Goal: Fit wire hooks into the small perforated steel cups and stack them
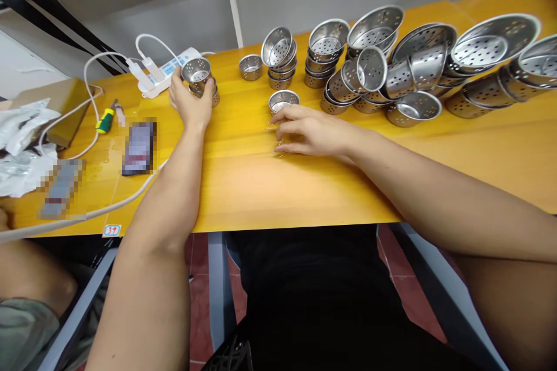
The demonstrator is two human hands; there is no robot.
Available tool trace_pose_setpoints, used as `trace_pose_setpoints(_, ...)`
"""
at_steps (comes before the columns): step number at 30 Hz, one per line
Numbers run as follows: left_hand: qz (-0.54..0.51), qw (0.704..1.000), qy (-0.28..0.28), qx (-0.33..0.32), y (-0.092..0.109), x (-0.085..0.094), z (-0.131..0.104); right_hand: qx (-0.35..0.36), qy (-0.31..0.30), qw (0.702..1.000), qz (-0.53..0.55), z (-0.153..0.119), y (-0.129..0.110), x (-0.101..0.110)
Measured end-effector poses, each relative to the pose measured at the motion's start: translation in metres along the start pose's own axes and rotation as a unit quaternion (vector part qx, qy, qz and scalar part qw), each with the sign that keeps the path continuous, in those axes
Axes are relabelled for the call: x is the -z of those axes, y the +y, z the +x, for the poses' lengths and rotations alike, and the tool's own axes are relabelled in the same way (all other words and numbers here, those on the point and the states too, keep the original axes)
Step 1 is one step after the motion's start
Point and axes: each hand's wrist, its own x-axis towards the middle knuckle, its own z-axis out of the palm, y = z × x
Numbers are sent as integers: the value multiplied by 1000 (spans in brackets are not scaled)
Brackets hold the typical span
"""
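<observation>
At the left back of the table, my left hand point(191, 98) is wrapped round a small perforated metal cup point(196, 71). Just below that cup, another metal cup point(216, 97) shows partly behind the fingers. My right hand point(304, 130) is low over the middle of the table, fingers stretched and slightly apart. By its fingertips are thin curved wire pieces point(270, 128); whether the fingers touch them I cannot tell. Right behind these fingers stands a small metal cup point(284, 99), partly covered. A further small cup point(251, 67) stands between my hands, farther back.
Stacks of perforated cups point(326, 46) and larger bowls point(496, 46) line the back right, some tipped over. At left are a power strip point(167, 72), cables, a screwdriver point(105, 120), two phones point(139, 148) and plastic bags point(26, 127). Someone's leg point(35, 266) is at lower left.
</observation>
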Motion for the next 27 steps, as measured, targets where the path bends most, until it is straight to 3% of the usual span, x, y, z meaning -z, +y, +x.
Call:
trace_pose_setpoints(3,4,998,-14,61,3,-3,0,-5,-2,1000,2,0,-3,4)
trace_pose_setpoints(9,13,998,13,63,7,-4,-3,-5,-38,999,-9,0,-6,11)
trace_pose_setpoints(12,-7,999,33,20,15,0,-7,-40,-20,999,-23,0,-9,11)
trace_pose_setpoints(15,-18,997,29,-76,32,4,-15,-120,62,988,-69,1,-8,7)
trace_pose_setpoints(17,-34,988,-25,-148,44,3,-26,-167,92,976,-105,1,-3,4)
trace_pose_setpoints(20,-77,950,-194,-234,58,-6,-47,-198,71,970,-123,2,5,0)
trace_pose_setpoints(23,-93,905,-328,-254,66,-19,-68,-184,59,974,-119,6,3,1)
trace_pose_setpoints(27,-134,886,-355,-268,77,-28,-81,-99,99,986,-95,15,-12,-1)
